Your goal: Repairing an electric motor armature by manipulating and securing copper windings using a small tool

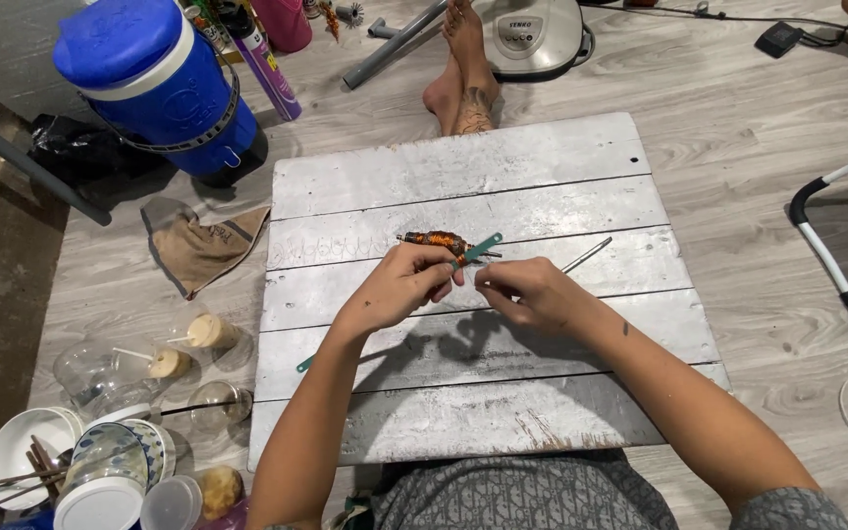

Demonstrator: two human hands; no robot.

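Orange wrapped stick point(436, 239) w/ long axis left-right, left hand point(406, 285) grip closed on it, right hand point(527, 291) pinched alongside.

- Small orange-and-dark wound bundle point(437, 239): elongated, lying near-horizontal, held just above the white plank worktop point(503, 196) near its centre.
- Teal flat strip point(481, 247): slender, tilted, upper end toward 2 o'clock, at the bundle's 3 o'clock end; contact between them cannot be resolved.
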